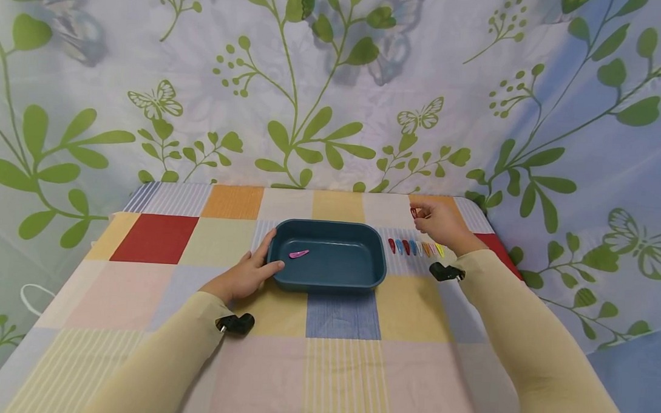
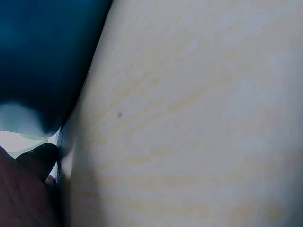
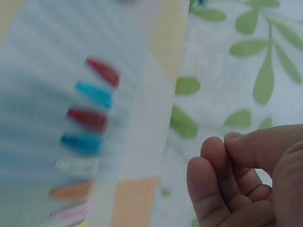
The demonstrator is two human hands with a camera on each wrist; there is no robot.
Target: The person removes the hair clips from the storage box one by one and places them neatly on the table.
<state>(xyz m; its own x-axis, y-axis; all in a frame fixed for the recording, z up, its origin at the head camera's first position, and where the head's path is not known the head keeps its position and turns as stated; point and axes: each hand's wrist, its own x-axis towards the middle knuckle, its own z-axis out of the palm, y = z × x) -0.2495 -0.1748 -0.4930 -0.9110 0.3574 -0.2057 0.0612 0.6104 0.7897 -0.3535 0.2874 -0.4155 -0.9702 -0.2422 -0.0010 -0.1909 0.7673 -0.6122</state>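
Observation:
A dark teal plastic tray (image 1: 327, 286) sits on the patchwork cloth, with one magenta snap hair clip (image 1: 298, 254) inside it near the left end. My left hand (image 1: 245, 275) rests against the tray's left end, fingers extended along the side and thumb across the near left corner. To the right, my right hand (image 1: 438, 223) is raised beyond a row of hair clips (image 1: 406, 247) and pinches a red hair clip (image 1: 413, 212) between thumb and fingertips. In the right wrist view, the pinching fingers (image 3: 215, 163) hide that clip.
The row beside the tray has red, blue, white, orange (image 3: 71, 190), pink and yellow clips side by side. Behind the table hangs a white curtain (image 1: 204, 74) with green leaves and butterflies. A thin white loop (image 1: 32, 293) shows at the left table edge.

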